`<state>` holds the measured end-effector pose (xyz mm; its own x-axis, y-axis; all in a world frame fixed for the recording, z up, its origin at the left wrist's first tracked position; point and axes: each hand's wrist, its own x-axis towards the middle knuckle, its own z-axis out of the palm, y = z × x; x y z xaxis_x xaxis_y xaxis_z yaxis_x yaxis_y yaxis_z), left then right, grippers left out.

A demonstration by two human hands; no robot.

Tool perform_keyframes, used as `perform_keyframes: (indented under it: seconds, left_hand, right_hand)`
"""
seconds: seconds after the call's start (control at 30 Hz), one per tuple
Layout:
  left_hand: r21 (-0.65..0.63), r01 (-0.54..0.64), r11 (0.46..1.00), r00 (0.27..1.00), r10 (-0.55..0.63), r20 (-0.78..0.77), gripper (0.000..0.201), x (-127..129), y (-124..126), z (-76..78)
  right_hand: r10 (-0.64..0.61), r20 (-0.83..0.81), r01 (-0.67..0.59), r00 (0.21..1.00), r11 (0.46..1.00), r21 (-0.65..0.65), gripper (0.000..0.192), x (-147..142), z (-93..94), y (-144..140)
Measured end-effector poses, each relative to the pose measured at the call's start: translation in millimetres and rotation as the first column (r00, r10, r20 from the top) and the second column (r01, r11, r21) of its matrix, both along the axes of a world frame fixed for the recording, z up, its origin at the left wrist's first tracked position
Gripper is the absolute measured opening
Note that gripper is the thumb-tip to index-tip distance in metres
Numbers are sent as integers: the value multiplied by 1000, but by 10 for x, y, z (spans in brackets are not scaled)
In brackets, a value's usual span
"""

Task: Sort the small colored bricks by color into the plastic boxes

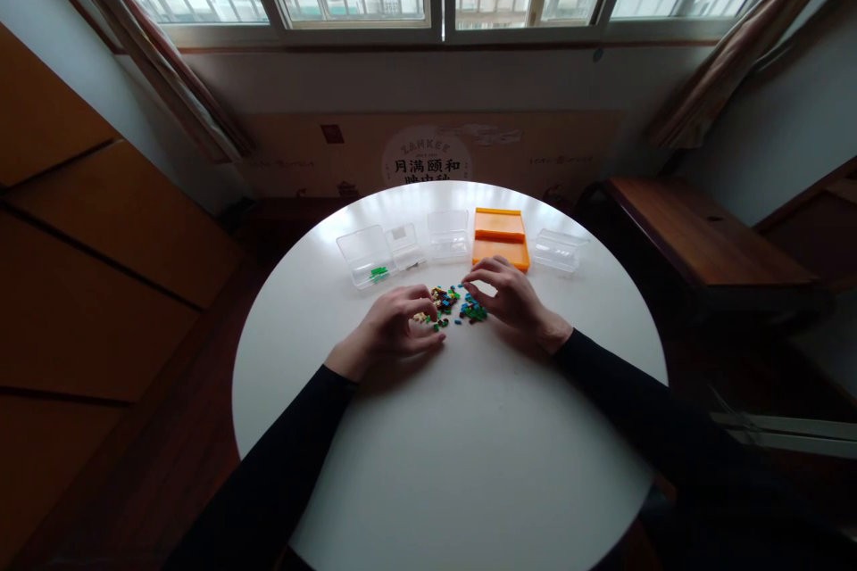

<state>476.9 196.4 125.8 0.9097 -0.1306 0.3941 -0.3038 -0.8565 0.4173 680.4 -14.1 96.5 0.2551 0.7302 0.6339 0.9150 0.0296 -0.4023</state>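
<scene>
A mixed pile of tiny coloured plastic pieces [443,298] lies near the middle of the white round table, with green, blue, yellow and dark red among them. My left hand [392,321] is curved over the pile's left side, thumb and fingers apart. On the other side, my right hand [512,296] has its thumb and index fingertips nearly together. A blue speck shows right at those tips, too small to make out. Below the right fingers is a smaller heap of blue and green pieces [473,310]. Parts of both heaps are hidden by my fingers.
Behind the pile stand an open clear box [361,252] holding green pieces [378,273], a smaller clear box [403,241], another clear case [448,232], an open orange box [499,252] and a clear box [557,252] at right. The white table [461,455] has a rounded edge.
</scene>
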Motion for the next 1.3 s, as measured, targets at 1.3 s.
perform_keyframes:
  seconds: [1.3]
  left_hand:
    - [-52, -151, 987, 985, 155, 78, 19, 74, 1, -82]
  right_hand:
    - [113, -76, -123, 991, 981, -151, 7, -18, 42, -57]
